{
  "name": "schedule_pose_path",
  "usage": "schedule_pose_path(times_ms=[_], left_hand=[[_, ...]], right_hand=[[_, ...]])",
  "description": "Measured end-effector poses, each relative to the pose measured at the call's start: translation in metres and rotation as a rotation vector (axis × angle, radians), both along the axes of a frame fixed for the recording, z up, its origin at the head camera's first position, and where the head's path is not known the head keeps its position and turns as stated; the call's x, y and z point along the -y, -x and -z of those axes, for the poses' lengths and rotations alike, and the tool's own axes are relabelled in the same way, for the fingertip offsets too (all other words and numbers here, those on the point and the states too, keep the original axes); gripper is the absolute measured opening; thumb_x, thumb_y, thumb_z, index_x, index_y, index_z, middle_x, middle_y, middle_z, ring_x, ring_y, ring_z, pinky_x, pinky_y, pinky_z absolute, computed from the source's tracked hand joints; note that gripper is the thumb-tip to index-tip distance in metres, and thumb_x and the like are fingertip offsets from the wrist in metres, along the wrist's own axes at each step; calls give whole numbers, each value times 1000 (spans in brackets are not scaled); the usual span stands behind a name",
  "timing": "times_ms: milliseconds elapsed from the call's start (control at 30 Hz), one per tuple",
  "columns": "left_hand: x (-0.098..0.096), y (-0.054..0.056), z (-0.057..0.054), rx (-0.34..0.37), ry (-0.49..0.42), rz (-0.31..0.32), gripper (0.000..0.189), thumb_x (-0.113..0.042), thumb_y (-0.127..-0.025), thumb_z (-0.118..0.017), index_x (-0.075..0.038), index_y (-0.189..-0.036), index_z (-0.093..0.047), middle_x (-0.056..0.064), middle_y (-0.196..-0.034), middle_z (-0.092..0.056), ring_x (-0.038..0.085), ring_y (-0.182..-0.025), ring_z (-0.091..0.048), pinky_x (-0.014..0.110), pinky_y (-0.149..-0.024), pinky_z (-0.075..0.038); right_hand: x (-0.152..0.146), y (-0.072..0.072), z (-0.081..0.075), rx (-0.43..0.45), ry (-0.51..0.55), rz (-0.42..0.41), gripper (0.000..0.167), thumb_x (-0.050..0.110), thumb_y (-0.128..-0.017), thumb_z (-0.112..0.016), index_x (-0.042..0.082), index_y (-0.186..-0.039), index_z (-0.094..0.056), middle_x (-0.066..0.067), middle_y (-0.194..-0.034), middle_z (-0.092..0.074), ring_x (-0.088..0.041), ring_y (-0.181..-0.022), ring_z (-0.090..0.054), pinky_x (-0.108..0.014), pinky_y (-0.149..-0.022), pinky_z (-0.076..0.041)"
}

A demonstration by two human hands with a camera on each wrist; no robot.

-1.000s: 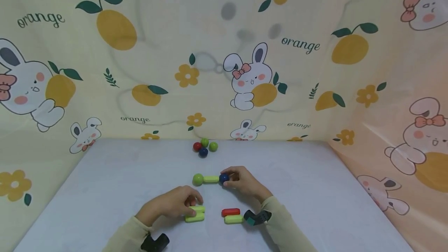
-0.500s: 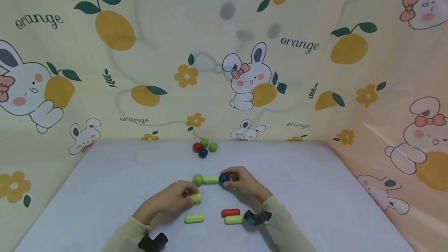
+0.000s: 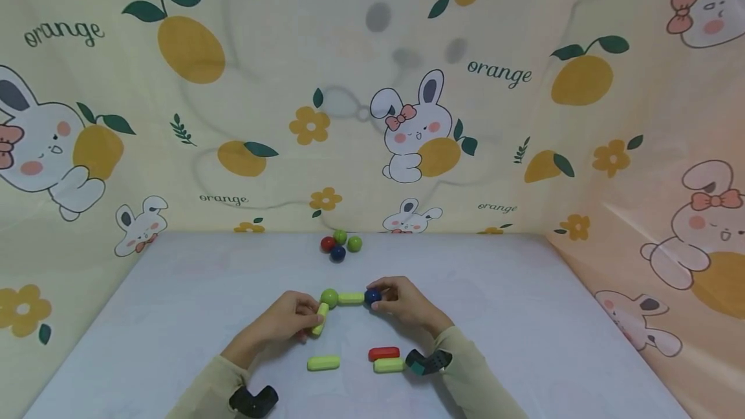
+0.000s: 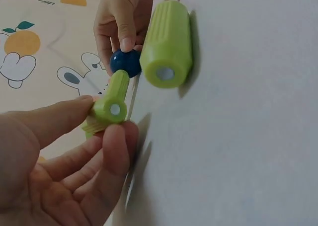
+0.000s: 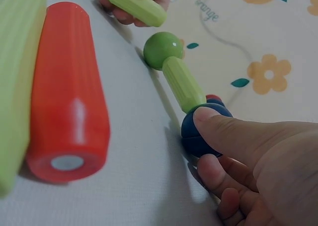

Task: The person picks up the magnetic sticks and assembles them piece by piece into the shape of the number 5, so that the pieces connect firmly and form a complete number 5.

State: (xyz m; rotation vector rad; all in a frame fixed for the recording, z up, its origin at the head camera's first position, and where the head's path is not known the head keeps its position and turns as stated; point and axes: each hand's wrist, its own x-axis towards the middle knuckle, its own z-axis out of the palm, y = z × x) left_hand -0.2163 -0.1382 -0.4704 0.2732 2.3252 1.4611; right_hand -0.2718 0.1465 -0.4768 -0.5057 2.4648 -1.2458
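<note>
My left hand [image 3: 285, 317] pinches a yellow-green magnetic rod [image 3: 319, 320] between thumb and fingers, tilted, its far end close to a green ball [image 3: 329, 298]. In the right wrist view a small gap shows between that held rod [image 5: 136, 6] and the green ball [image 5: 163, 50]. A second yellow-green rod [image 3: 351, 299] lies crosswise, joining the green ball to a blue ball [image 3: 370, 297]. My right hand [image 3: 410, 304] pinches the blue ball with its thumb on the near side; the fingers partly cover it.
One loose yellow-green rod [image 3: 323, 363] lies before my left hand. A red rod [image 3: 383, 354] and another yellow-green rod [image 3: 388, 365] lie side by side near my right wrist. At the table's back sit a red ball [image 3: 328, 244], a dark blue ball [image 3: 337, 253] and two green balls [image 3: 354, 244].
My left hand has lifted one of two paired yellow-green rods, carried it forward and turned it toward the green ball. My right hand stays on the blue ball.
</note>
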Motion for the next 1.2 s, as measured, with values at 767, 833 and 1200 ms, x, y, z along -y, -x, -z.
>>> schedule_pose_path(times_ms=[767,833,1200], left_hand=[[-12,-2,5,138,-160,-124,38,-9,-96,-66,18,-122,-58,7,-76,-74,10,-58,-67,27,-58,-59],[-13,-3,4,140,-145,-157,38,-9,-95,-67,17,-121,-59,8,-75,-74,10,-57,-67,27,-58,-59],[-17,-1,7,130,-143,-193,35,-9,-95,-67,16,-118,-63,7,-72,-73,9,-57,-67,25,-57,-58]], right_hand=[[1,4,0,9,-3,-11,39,13,-90,-75,13,-129,-67,-3,-115,-66,-19,-95,-55,-30,-83,-49],[1,4,0,10,-1,-10,39,12,-90,-75,13,-129,-67,-3,-115,-66,-19,-95,-55,-30,-83,-48],[-3,2,3,15,-4,1,40,14,-90,-76,15,-128,-68,-3,-113,-65,-20,-95,-54,-30,-82,-48]])
